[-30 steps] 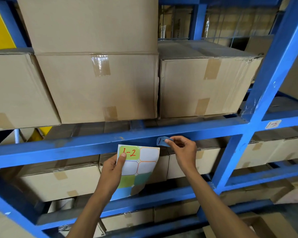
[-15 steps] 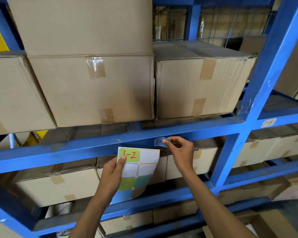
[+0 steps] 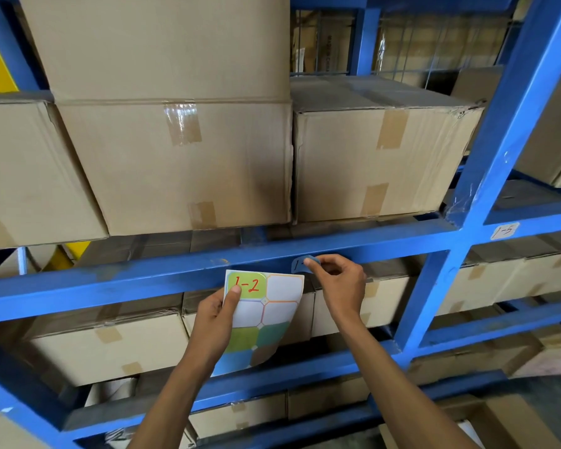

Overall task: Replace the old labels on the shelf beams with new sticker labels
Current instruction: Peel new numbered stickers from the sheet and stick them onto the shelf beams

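My left hand (image 3: 215, 319) holds a sticker sheet (image 3: 266, 315) just below the blue shelf beam (image 3: 143, 280). Its top-left green sticker reads "1-2" in red, and the thumb rests on that corner. My right hand (image 3: 337, 283) pinches a small blue label (image 3: 298, 264) marked "1-" against the beam's front face, thumb and forefinger on its right part. The label's left end curls off the beam. A white label reading "1-5" (image 3: 504, 231) is stuck on the beam to the right of the upright post.
Large taped cardboard boxes (image 3: 182, 163) sit on the shelf right above the beam, and more boxes (image 3: 104, 345) fill the level below. A blue upright post (image 3: 499, 157) slants at the right. Lower beams run beneath my forearms.
The view has shifted slightly. My right hand stays pinched on the blue label at the beam, and my left hand keeps the sheet in the same place.
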Motion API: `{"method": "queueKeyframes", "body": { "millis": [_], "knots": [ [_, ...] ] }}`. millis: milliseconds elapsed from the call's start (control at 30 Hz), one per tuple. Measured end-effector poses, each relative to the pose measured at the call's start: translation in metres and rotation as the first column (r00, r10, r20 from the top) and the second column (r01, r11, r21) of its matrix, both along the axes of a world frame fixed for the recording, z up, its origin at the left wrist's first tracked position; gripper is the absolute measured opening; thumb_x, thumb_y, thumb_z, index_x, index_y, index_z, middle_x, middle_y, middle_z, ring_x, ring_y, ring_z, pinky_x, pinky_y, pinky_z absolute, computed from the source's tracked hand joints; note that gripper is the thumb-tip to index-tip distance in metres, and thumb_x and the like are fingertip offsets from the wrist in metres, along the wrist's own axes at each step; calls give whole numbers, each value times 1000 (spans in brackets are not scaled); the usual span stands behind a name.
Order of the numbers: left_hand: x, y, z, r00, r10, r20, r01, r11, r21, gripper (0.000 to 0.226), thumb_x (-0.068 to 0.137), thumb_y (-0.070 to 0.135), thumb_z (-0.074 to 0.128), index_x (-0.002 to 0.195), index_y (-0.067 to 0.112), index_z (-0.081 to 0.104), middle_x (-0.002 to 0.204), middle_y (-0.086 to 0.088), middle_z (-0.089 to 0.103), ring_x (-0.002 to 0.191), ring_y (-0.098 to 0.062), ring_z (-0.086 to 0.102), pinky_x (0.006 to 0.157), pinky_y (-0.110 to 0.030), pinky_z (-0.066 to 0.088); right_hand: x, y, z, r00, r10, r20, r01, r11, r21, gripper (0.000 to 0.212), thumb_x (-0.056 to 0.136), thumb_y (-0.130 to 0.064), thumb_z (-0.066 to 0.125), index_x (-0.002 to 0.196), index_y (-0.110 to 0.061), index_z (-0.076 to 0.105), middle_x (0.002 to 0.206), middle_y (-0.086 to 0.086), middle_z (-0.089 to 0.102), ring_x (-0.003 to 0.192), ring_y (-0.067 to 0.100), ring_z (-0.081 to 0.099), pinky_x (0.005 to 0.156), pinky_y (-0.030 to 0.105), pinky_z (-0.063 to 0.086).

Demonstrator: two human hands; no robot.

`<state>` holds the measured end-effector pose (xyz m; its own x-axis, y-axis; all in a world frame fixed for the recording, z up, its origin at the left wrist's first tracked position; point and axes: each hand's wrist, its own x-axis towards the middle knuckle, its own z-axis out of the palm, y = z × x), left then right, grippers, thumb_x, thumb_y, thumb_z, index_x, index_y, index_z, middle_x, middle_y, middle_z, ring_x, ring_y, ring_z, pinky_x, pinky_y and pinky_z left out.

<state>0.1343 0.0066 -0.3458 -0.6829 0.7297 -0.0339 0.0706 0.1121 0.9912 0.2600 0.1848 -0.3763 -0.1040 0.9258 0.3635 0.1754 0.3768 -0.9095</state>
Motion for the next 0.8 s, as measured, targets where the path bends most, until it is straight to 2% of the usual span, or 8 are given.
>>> {"method": "queueKeyframes", "body": {
  "millis": [100, 300, 433, 533, 733, 800],
  "knots": [
    [1, -2, 1, 1000, 0, 5, 0, 1000, -2, 33, 102, 32, 44, 91, 26, 74, 76, 7, 78, 67, -13, 73, 53, -28, 58, -2, -3, 1, 995, -73, 61, 72, 997, 17, 23, 73, -47, 80, 83, -26, 76, 73, -13, 71, 71, 4, 66, 61, 30, 56],
    [3, -8, 5, 1000, 4, 5, -4, 1000, 16, 32, 102, 29, 44, 91, 23, 74, 73, 8, 78, 62, -9, 72, 47, -23, 54, -3, -9, 5, 981, -148, 129, 144, 989, 36, 27, 74, -51, 79, 86, -28, 74, 77, -12, 73, 73, 6, 66, 55, 20, 44],
    [3, -10, 8, 1000, 1, -15, 0, 1000, 16, 32, 102, 29, 43, 92, 23, 73, 74, 10, 78, 63, -8, 72, 49, -22, 54, 1, -9, 11, 975, -186, 124, 189, 982, -7, 49, 64, -57, 82, 90, -26, 54, 72, -12, 68, 70, 6, 61, 56, 24, 41],
    [4, -12, 11, 1000, -4, -13, 4, 1000, 13, 32, 103, 28, 43, 92, 22, 73, 73, 9, 78, 62, -7, 72, 48, -21, 54, 4, -7, 11, 980, -160, 122, 163, 987, -12, 51, 63, -57, 82, 83, -23, 51, 70, -9, 65, 67, 7, 59, 53, 24, 37],
    [7, -15, 13, 1000, 0, -22, 0, 1000, -1, 32, 102, 30, 43, 93, 23, 73, 74, 11, 77, 62, -7, 72, 47, -20, 53, 10, 8, 3, 998, -65, 26, 66, 997, -45, 34, 74, -49, 77, 74, -22, 57, 69, -5, 65, 69, 14, 64, 63, 39, 53],
    [7, -15, 13, 1000, 0, -18, 0, 1000, -7, 32, 102, 31, 44, 94, 23, 73, 75, 10, 78, 64, -9, 72, 49, -21, 54, 14, 11, 0, 999, -43, 19, 44, 998, -38, 31, 76, -46, 77, 74, -22, 58, 68, -4, 66, 68, 15, 65, 64, 40, 55]
  ]
}}
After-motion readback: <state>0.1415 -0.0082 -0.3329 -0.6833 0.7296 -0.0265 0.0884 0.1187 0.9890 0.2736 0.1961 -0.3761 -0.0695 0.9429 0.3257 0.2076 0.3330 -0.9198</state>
